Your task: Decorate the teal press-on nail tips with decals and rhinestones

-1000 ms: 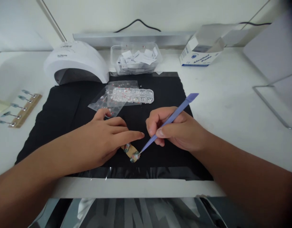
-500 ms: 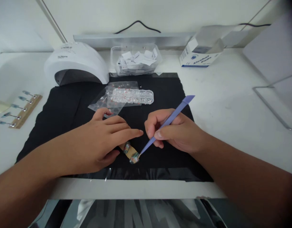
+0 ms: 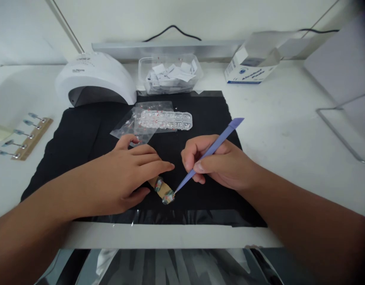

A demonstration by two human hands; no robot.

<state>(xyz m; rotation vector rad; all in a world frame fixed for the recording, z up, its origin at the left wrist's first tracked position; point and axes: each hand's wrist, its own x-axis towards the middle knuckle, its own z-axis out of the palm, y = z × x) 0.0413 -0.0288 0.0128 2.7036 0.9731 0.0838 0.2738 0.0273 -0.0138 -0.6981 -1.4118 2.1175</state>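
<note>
My right hand [image 3: 210,160] grips a slim purple nail-art pen [image 3: 214,146] like a pencil. The pen's fine tip touches, or nearly touches, the edge of a patterned, shiny false nail [image 3: 168,197] at the near end of a wooden strip [image 3: 163,190]. Another decorated nail [image 3: 158,183] sits further up that strip. My left hand [image 3: 134,174] lies palm down over the strip's far part, its fingers stretched and apart, the thumb close beside the wood. What lies under the palm is hidden. Black cloth [image 3: 200,209] spreads beneath both hands.
Beyond my hands, a clear compartment case [image 3: 167,120] of small gems rests on plastic sheets [image 3: 125,126]. Behind stand a white nail lamp [image 3: 96,73], a tub of packets [image 3: 170,75] and an alcohol-pad box [image 3: 250,67]. A wooden bar [image 3: 32,138] holding nail tips lies left.
My left index finger has drawn back slightly to the left. The right hand and pen have barely shifted, with the tip still at the near nail.
</note>
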